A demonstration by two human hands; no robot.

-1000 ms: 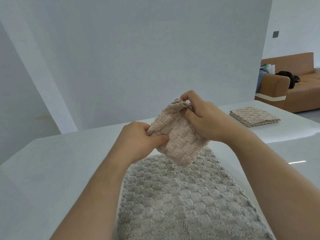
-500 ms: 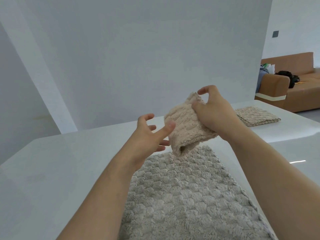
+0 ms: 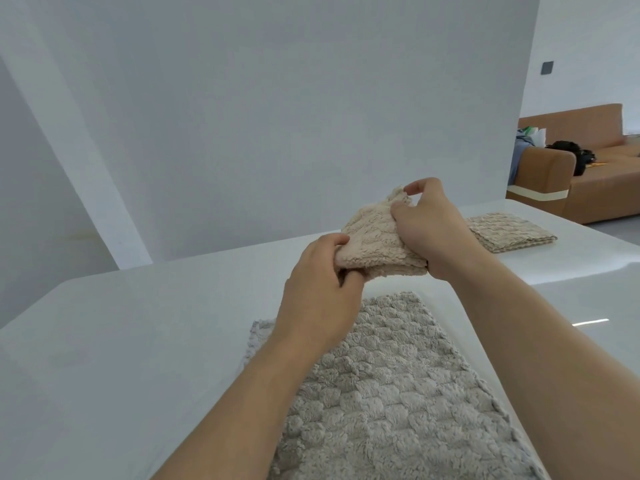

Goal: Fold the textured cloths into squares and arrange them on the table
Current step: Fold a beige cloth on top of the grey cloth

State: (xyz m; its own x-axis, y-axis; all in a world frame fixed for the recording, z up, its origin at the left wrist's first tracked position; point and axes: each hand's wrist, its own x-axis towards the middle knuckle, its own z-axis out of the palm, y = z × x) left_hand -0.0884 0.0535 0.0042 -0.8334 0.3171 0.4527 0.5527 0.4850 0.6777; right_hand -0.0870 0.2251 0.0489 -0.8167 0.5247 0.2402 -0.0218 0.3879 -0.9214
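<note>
White and glossy, the table [image 3: 138, 341] fills the lower part of the view, with a plain pale wall [image 3: 277, 116] rising behind it. Both hands are raised above the tabletop and share 1 small beige cloth [image 3: 377, 237], which hangs in the air between them and touches nothing else. The left hand [image 3: 318, 292] grips the cloth's lower left corner: its thumb [image 3: 332, 241] lies on top of the fabric and the curled fingers go underneath. The right hand [image 3: 429, 230] holds the right side, its thumb pressed against the face of the cloth while the forefinger [image 3: 420, 185] hooks over the top corner, which stands up in a small peak. The cloth looks doubled over, with a thick rolled edge along its bottom, though how many layers it has is hard to make out. Directly below the hands a larger grey cloth [image 3: 398, 393] with a bumpy, quilted pile lies flat and spread on the table, running down to the near edge of the view; both forearms cross over it. Further right, well apart from the hands, 1 folded cloth [image 3: 509, 232] rests as a neat square near the table's far edge. Beyond the table at the far right stands a tan sofa [image 3: 571, 188] with a dark bag [image 3: 568, 150] on it, and a small dark switch plate [image 3: 546, 68] sits on the wall above.
</note>
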